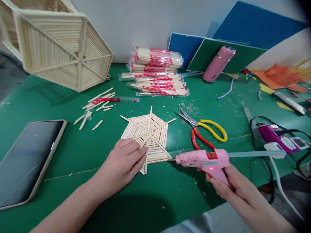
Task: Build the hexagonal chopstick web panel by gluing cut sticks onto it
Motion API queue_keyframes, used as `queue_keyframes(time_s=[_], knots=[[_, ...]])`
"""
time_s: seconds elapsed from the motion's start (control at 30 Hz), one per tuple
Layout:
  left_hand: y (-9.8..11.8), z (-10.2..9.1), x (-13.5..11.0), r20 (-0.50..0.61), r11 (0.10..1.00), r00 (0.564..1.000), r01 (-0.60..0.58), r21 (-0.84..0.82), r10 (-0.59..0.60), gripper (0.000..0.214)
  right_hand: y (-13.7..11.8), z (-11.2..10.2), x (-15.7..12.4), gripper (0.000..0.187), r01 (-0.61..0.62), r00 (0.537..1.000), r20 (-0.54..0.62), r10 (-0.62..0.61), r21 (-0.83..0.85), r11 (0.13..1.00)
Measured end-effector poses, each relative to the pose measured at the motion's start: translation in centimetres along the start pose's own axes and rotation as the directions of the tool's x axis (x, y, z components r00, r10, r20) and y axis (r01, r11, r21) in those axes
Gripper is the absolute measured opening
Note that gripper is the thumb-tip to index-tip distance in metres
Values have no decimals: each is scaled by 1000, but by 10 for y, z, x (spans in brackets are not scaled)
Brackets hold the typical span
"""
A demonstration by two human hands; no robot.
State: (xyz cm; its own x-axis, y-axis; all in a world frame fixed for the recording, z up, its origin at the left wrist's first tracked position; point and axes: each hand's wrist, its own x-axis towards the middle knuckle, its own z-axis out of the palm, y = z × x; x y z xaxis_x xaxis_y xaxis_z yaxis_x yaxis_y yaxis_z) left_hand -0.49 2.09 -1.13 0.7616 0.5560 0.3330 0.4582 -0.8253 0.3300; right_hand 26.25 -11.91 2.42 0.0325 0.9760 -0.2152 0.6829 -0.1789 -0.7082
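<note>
Green bench [73,149] carries a pale hexagonal wooden-stick panel [159,131] lying flat, left hand [122,161] with fingers bent onto it (pinch or press, can't tell), right hand [229,186] gripping a pink plastic glue gun [202,159] crosswise, nozzle [172,159] at its near-right corner, right of the left fingertips.

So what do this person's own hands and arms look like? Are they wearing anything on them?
Both are ordinary human hands without gloves. The left hand shows no ring, and no watch or bracelet shows at either wrist. The right hand is partly hidden, so I can't rule out a ring there. No sleeve shows on either forearm within the picture.
</note>
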Motion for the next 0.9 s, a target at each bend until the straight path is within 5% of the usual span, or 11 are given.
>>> queue_keyframes(time_s=[0.43, 0.9], knots=[[-1, 2, -2, 8, 1000, 1000, 9, -13, -9, 19, -2, -5, -1, 12, 8, 1000, -18, -8, -20, 1000], [-1, 1, -2, 6, 1000, 1000, -8, -1, 8, 18, 4, -8, -9, 18, 107, 992, -36, -118, -220, 970]])
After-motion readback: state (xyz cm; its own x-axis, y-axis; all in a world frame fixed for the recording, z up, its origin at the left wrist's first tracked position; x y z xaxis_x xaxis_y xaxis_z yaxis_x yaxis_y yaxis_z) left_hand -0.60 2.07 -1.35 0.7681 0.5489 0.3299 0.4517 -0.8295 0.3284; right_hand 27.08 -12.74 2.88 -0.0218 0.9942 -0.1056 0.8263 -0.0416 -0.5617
